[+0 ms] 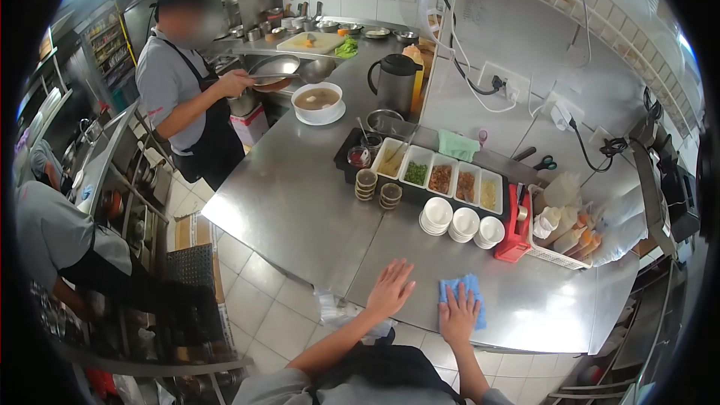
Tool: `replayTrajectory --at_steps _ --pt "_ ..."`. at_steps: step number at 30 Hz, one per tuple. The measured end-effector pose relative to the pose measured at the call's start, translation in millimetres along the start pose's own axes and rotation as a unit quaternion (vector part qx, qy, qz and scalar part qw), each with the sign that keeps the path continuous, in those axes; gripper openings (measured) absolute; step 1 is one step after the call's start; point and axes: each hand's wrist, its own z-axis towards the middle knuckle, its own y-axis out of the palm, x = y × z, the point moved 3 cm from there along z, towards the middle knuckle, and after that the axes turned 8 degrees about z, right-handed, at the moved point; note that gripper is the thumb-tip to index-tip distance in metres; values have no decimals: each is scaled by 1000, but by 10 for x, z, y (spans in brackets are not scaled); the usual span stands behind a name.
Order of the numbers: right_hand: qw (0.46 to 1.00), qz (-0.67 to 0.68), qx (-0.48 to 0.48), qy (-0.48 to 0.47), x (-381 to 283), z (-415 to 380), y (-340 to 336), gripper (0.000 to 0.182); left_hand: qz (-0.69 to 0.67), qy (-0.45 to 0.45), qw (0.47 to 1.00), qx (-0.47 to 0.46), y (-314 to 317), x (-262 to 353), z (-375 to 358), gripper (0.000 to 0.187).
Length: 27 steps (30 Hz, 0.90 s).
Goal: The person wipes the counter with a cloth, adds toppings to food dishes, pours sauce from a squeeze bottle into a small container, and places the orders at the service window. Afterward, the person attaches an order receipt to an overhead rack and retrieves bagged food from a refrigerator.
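Note:
My left hand is at the near edge of the steel counter, with its fingers stretched out and nothing in it. To its right, my right hand lies flat on a folded blue cloth, fingers spread over it. The cloth rests on the counter, partly hidden under the palm. Ahead of my hands stand stacks of small white bowls and small stacked cups with dark contents. Behind them, white tubs hold chopped green onion and other toppings.
A red holder and a white basket of bottles stand right. A soup bowl on a plate and a black-lidded jug are farther back. One co-worker holds a pan; another bends at the left.

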Motion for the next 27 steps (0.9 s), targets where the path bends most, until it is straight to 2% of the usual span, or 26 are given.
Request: replayTrajectory --at_steps 4,8,11,13,16,18,20,23,26,27 --pt "993 -52 16 102 545 -210 -156 45 -22 4 1000 20 2 -26 6 44" --pt "968 -108 41 224 1332 -446 -458 46 -80 55 994 58 -167 47 -115 43" --pt "947 -144 59 280 1700 -407 -568 47 -109 80 988 80 -360 158 -432 41" --pt "936 -154 57 312 1722 -201 -526 48 -109 79 986 96 -446 189 -770 41" --pt "976 -142 6 168 1228 130 -307 49 -129 -19 988 82 -293 149 -1375 41" --pt "986 -155 -60 -8 727 357 48 47 -80 -105 988 78 -68 101 -1792 43" --pt "974 -111 -102 -168 92 464 326 46 -53 -208 975 61 84 132 -2121 44" --pt "919 -86 -142 -358 -642 421 605 47 -74 -372 925 22 252 352 -2599 49" --pt "878 -117 -140 -444 -1025 231 722 54 -83 -449 878 143 473 820 -2897 51" --pt "874 -159 -133 -439 -1140 117 651 64 -67 -457 868 180 654 915 -2981 53"
